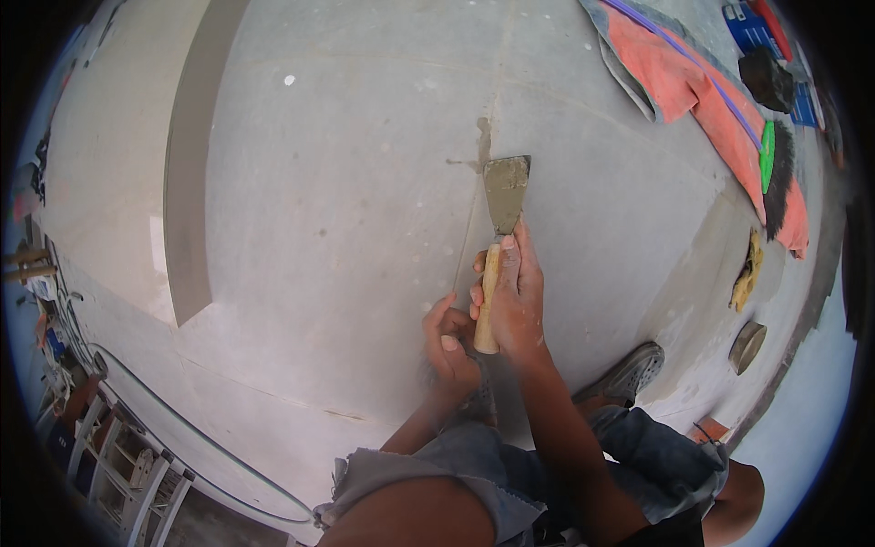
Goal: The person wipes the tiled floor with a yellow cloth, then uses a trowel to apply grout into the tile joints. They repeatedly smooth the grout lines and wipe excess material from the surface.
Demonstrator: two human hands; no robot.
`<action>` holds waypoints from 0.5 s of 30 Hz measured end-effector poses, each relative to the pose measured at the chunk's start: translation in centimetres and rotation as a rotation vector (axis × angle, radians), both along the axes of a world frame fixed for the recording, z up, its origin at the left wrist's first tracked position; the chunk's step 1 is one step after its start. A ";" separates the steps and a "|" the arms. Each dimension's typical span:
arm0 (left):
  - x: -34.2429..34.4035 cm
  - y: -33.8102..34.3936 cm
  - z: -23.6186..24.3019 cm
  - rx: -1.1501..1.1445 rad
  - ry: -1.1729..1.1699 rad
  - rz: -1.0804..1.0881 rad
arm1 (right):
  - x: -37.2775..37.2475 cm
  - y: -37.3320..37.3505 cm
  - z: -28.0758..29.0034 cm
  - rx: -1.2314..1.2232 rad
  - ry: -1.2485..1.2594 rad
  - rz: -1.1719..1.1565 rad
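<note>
A putty knife [507, 193] with a pale wooden handle is gripped in my right hand [519, 305], its blade angled away from me. Greyish-green paste coats the blade. Beside the handle, my left hand [447, 351] is loosely curled, with thumb and index finger apart and nothing visible between them. Just beyond the blade's tip, a damp smear of grey paste [484, 137] lies along a thin joint line in the grey floor [346, 201].
At far right lie a red-orange cloth [674, 87], a green-backed brush [773, 169], a yellow rag [747, 271] and a round tin-like piece [747, 347]. A raised slab [191, 182] borders the left. An aluminium ladder [137, 483] and a hose [196, 428] are at lower left.
</note>
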State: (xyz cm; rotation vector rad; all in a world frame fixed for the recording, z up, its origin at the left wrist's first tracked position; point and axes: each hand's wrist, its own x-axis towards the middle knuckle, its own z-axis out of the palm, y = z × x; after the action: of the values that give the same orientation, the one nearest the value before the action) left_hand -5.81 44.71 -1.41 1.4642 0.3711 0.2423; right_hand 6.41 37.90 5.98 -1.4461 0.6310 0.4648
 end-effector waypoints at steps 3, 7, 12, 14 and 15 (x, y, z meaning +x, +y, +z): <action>-0.5 0.5 0.5 0.011 0.069 -0.048 | 2.0 -0.1 0.0 0.002 -0.028 -0.006; 0.0 0.1 0.7 -0.030 0.036 -0.053 | 7.0 -0.8 0.5 -0.017 -0.028 -0.062; 0.1 0.3 0.3 0.041 0.066 -0.037 | 1.4 -0.3 0.5 -0.026 0.017 0.008; 0.3 0.0 0.6 0.060 0.056 -0.031 | -1.2 -0.1 0.5 -0.059 0.017 0.032; 0.4 0.0 0.8 0.072 0.051 -0.027 | -1.0 -0.2 0.3 -0.054 -0.012 0.029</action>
State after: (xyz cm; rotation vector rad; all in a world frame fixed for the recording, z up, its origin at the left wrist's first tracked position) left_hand -5.43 44.72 -0.58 1.5479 0.3872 0.1984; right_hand 5.39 37.69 6.24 -1.5094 0.6177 0.4646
